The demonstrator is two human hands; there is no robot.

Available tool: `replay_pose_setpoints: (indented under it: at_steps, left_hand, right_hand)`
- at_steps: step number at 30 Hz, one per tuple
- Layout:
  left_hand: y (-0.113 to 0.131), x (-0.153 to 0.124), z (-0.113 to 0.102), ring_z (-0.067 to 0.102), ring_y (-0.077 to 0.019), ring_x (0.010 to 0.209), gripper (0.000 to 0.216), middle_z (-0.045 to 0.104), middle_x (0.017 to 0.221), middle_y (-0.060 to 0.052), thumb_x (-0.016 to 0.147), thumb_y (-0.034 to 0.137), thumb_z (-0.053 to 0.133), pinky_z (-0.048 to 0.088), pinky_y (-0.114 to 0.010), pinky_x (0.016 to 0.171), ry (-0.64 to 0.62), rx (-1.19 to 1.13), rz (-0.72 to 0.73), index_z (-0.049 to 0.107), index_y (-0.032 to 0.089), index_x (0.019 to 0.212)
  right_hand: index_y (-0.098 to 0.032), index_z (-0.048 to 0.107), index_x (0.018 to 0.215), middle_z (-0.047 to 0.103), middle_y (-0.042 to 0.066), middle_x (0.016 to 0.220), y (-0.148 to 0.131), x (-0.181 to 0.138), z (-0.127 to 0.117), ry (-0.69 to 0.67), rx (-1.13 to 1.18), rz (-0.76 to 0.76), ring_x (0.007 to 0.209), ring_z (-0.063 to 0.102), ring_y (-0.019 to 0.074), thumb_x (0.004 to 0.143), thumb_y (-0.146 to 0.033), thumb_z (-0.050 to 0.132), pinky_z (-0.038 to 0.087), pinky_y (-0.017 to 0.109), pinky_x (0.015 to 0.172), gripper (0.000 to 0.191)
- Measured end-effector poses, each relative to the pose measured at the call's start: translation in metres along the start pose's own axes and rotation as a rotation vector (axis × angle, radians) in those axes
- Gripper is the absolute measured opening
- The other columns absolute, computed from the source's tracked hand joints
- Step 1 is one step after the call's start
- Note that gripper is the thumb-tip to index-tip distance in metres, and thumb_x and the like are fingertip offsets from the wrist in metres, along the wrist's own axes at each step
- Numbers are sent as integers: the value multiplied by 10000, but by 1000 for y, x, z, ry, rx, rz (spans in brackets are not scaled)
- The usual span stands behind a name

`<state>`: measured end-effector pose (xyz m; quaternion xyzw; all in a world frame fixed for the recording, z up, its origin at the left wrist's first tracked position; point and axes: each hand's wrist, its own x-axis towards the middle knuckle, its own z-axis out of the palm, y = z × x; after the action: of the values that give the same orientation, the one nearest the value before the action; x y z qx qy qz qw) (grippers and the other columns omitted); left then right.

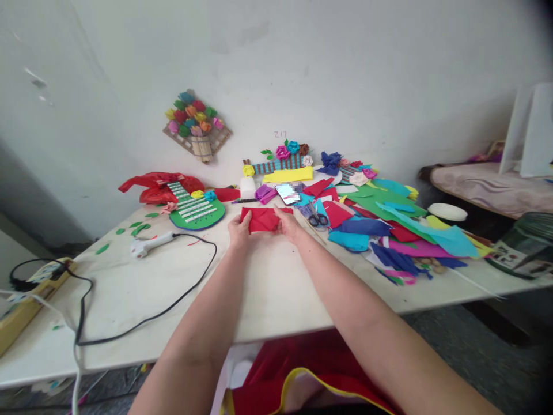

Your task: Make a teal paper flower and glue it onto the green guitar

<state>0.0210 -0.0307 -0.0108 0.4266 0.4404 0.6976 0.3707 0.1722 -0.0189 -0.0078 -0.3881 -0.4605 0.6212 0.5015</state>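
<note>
Two hands on my feed: left hand [238,231] and right hand [287,225] pinch the red paper [261,219] near its ends, at twelve o'clock. Uneven pulling could tear it, I judge; the cord [182,301] toward eight o'clock could snag the left hand.

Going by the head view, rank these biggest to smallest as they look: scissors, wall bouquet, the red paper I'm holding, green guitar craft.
1. Wall bouquet
2. Green guitar craft
3. Red paper, partly covered
4. Scissors
</note>
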Motion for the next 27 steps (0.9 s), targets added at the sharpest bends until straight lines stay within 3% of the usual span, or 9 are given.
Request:
replay_pose_setpoints:
  at_steps: [5,8,10,14,18,22,27]
  left_hand:
    - [-3,4,-2,327,-54,340,326,433,412,66,647,459,648,232,-197,336,114,22,46,523,162,600]
    - [-4,5,-3,331,-54,354,326,430,433,71,660,468,630,252,-194,348,182,14,54,512,169,602]
    - [-4,6,-3,343,-56,371,320,440,454,69,666,465,620,265,-190,359,220,9,58,515,169,607]
    - [-5,4,0,382,-62,405,310,463,483,64,663,461,613,301,-187,388,239,-21,40,550,159,649]
    - [-6,1,5,506,-92,513,308,560,570,31,618,433,650,389,-199,482,212,-148,16,586,145,708]
    - [-5,0,6,576,-127,620,269,620,645,5,565,348,677,453,-232,602,182,-232,-7,594,144,719]
    - [-1,3,1,563,-130,568,229,607,603,9,555,323,659,441,-234,543,137,-246,-128,577,152,684]
  right_hand:
    - [-113,621,843,693,117,710,-2,-5,7,-214,75,99,588,640,176,771,-524,558,526,295,570,422]
    - [-111,612,810,701,120,731,-1,-11,18,-265,71,138,590,643,157,765,-451,606,527,276,579,344]
    - [-109,614,789,700,108,714,0,-16,28,-239,53,127,579,636,140,754,-408,635,519,253,573,301]
    - [-123,622,794,692,60,655,4,-22,45,-37,46,3,509,601,103,732,-297,667,472,199,497,190]
    - [-135,608,763,653,19,556,7,-18,46,103,46,-37,458,583,103,748,-236,625,436,193,437,103]
    - [-133,600,728,624,7,502,4,-13,37,116,-11,-64,445,579,112,718,-183,616,423,197,421,54]
    - [-152,594,647,617,0,486,-1,-10,22,29,-125,-68,449,571,119,663,-199,643,419,207,427,70]
